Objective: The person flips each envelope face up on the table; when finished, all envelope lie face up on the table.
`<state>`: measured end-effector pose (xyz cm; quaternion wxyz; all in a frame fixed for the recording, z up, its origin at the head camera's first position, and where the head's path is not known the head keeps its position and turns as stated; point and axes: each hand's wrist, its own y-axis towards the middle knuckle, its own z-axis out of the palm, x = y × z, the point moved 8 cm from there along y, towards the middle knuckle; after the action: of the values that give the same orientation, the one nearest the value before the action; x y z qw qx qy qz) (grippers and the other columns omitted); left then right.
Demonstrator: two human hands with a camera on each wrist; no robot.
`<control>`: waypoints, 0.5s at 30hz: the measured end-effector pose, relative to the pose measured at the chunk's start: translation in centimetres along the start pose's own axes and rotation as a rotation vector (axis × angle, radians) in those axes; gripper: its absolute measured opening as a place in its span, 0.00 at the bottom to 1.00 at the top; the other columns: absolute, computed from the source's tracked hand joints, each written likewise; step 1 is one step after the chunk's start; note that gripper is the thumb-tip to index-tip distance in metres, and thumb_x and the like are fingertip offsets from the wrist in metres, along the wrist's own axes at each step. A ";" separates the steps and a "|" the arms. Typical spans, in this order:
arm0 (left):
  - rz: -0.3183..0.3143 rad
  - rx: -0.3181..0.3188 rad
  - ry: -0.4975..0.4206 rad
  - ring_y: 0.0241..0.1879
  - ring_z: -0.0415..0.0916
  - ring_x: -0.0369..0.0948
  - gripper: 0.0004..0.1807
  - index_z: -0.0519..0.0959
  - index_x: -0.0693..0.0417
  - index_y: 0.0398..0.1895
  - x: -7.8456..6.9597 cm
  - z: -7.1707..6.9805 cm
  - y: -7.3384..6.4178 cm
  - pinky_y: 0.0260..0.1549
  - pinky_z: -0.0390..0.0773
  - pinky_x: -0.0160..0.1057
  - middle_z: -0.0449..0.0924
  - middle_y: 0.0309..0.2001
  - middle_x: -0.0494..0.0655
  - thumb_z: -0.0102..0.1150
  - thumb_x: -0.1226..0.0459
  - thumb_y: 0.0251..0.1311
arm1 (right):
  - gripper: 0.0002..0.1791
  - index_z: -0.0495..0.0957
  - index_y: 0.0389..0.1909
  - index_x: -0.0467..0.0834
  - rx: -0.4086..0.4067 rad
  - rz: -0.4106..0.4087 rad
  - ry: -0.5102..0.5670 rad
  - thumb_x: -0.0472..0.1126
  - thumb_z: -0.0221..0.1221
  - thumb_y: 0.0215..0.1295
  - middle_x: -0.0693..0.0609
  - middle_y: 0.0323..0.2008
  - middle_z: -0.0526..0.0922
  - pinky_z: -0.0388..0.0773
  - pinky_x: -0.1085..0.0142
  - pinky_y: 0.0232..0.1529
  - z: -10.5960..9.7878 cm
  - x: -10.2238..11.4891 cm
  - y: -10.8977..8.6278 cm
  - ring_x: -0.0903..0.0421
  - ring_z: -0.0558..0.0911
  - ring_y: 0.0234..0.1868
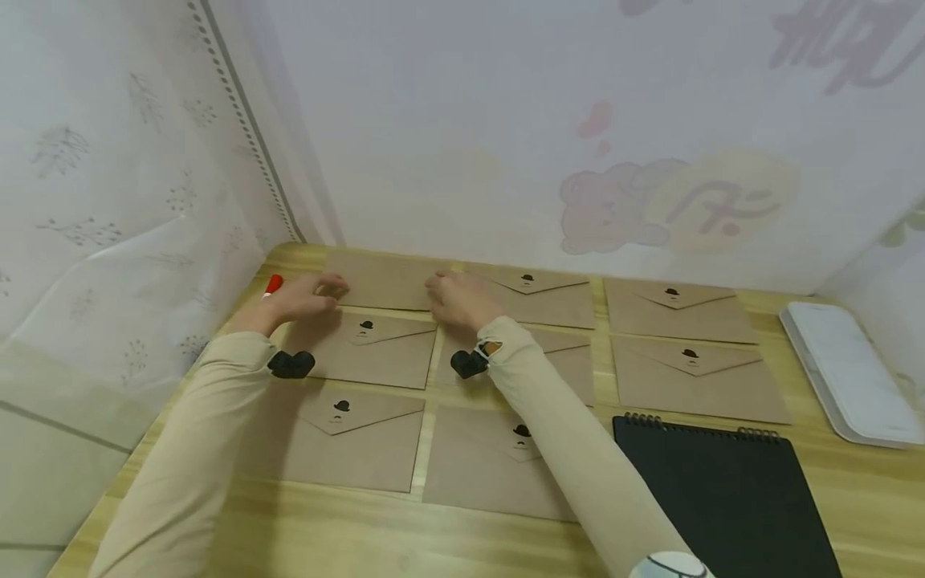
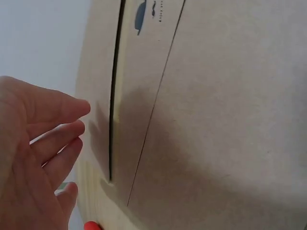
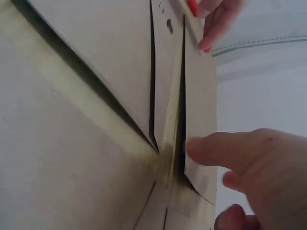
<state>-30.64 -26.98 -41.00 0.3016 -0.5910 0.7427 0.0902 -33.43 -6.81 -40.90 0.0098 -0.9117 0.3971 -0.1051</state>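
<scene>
A plain brown envelope (image 1: 386, 279) lies at the back left of the table, its flap not visible. Just over its left end hovers my left hand (image 1: 307, 297), fingers loosely bent with nothing between them; the left wrist view shows the fingertips (image 2: 79, 127) apart from the paper. At the right end is my right hand (image 1: 462, 299), its thumb (image 3: 201, 149) touching the near edge in the right wrist view, other fingers bent beyond that end and partly hidden. In front lies another envelope (image 1: 383, 349) with a hat-and-moustache print and pointed flap.
Several similar envelopes (image 1: 679, 309) lie in rows, flaps up. A black spiral notebook (image 1: 723, 490) lies at front right, with a white flat object (image 1: 856, 369) beyond it. A red-capped item (image 1: 273, 284) sits by the left wrist. Patterned white sheets (image 1: 433, 160) border the table.
</scene>
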 end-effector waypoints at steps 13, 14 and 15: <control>0.029 -0.003 0.018 0.59 0.62 0.61 0.23 0.73 0.68 0.55 0.4 0.2 0.8 0.57 0.60 0.57 0.68 0.58 0.67 0.62 0.65 0.57 | 0.14 0.80 0.47 0.45 -0.071 0.002 0.132 0.42 0.47 0.72 0.51 0.43 0.82 0.73 0.62 0.49 0.1 -1.1 1.0 0.55 0.79 0.46; 0.028 -0.011 0.008 0.59 0.62 0.61 0.22 0.74 0.67 0.54 0.5 0.2 0.9 0.57 0.60 0.57 0.68 0.58 0.66 0.62 0.67 0.56 | 0.14 0.80 0.45 0.44 -0.092 0.000 0.152 0.41 0.46 0.72 0.51 0.41 0.82 0.74 0.63 0.46 0.0 -1.1 1.0 0.55 0.79 0.43; 0.025 -0.023 0.000 0.60 0.61 0.61 0.21 0.75 0.67 0.53 0.6 0.1 0.8 0.57 0.60 0.57 0.67 0.59 0.66 0.61 0.67 0.57 | 0.13 0.80 0.43 0.43 -0.113 -0.004 0.164 0.41 0.46 0.72 0.51 0.38 0.82 0.74 0.63 0.44 -0.1 -1.2 1.1 0.56 0.79 0.40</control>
<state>-31.47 -27.18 -41.57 0.2936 -0.5851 0.7490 0.1022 -35.04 -6.71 -41.13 -0.0745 -0.8998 0.4002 -0.1570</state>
